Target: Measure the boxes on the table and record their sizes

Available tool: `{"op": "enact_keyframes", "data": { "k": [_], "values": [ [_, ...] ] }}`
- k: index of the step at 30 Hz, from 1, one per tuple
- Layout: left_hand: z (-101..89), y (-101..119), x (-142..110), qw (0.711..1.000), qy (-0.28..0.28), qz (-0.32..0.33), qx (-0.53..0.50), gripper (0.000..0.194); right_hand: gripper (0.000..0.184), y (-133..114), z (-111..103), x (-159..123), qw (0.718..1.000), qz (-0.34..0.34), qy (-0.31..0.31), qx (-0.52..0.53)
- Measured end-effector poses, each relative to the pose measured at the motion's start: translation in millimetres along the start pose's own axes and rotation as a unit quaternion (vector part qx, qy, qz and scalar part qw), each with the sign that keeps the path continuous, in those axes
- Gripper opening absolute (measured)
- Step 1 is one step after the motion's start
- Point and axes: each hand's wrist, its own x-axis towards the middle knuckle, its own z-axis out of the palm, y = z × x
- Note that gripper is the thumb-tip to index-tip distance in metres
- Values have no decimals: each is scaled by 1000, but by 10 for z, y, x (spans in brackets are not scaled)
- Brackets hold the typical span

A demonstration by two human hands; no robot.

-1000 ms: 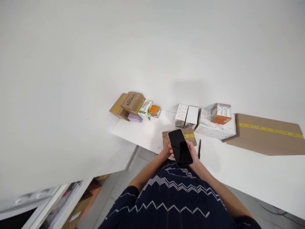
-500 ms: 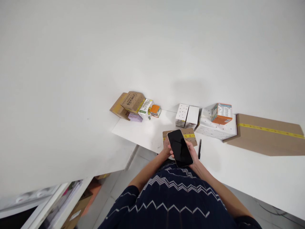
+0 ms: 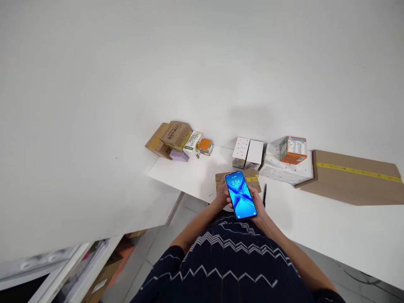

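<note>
White tbl (image 3: 303, 219), brn box (image 3: 253, 184) behind phone (image 3: 241, 196), pen (image 3: 264, 195)

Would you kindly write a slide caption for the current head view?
A phone showing 2:56 in the right hand, left hand at its edge, boxes on the white table beyond.

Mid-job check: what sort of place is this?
Possibly a small packing or office workspace, though I can't be certain. The signs are a white table, a long cardboard box sealed with yellow tape, and a black pen lying nearby.
</note>
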Motion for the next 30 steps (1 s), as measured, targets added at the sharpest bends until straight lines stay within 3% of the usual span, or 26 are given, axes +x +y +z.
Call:
{"op": "enact_keyframes", "data": {
  "k": [2, 5, 7, 9, 10, 13, 15, 17, 21, 24, 27, 30],
  "values": [
    [0, -19, -8, 986, 4, 108, 129, 17, 45, -53, -43, -65, 999, -25, 18, -8],
    [0, -47, -23, 912, 35, 254, 320, 19, 48, -184, -213, -234, 990, -101, 90, -37],
    [-6, -52, -33, 865, 53, 303, 396, 22, 50, -278, -431, -374, 963, -190, 171, -80],
    [-23, -42, -44, 845, 55, 324, 422, 23, 54, -346, -723, -515, 914, -257, 275, -152],
    [-35, -33, -49, 840, 52, 330, 428, 23, 57, -363, -883, -581, 874, -267, 347, -210],
    [-79, 9, -60, 830, 37, 340, 441, 23, 67, -338, -1345, -732, 690, -234, 531, -434],
    [-112, 39, -67, 827, 26, 336, 450, 26, 68, -270, -1590, -767, 588, -185, 566, -549],
    [-148, 65, -76, 826, 22, 325, 461, 30, 66, -179, -1777, -742, 503, -159, 578, -623],
    [-237, 98, -108, 821, 23, 293, 489, 46, 63, 10, -2051, -593, 377, -160, 589, -697],
    [-303, 107, -136, 821, 0, 246, 515, 58, 59, 113, -2213, -503, 342, -168, 587, -714],
    [-359, 101, -160, 825, -24, 196, 530, 71, 56, 152, -2283, -480, 354, -157, 576, -719],
    [-415, 61, -185, 845, -7, 170, 506, 76, 54, 103, -2201, -489, 373, -133, 583, -709]
  ]
}}
